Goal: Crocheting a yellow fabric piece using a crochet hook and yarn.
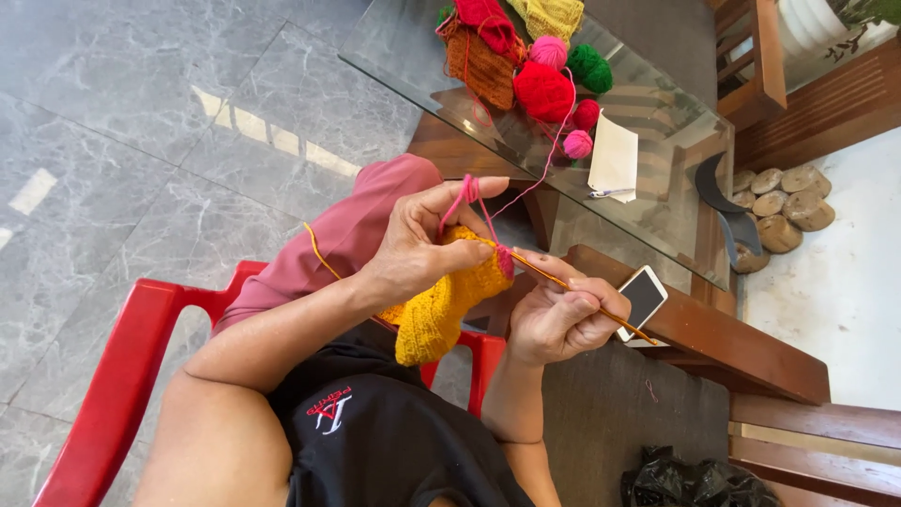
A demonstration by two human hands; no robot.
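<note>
A glass table at the far right carries yarn balls. Nearer, the left hand pinches a yellow crocheted piece and pink yarn over the lap. Just right, the right hand has fingers clenched on a crochet hook, whose tip meets the piece.

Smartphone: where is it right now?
Head view, right of centre: the smartphone lies on the wooden table edge, just beyond the right hand.

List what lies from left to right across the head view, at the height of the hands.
Red chair → left hand → yellow crochet piece → right hand → phone → wooden bench.
</note>
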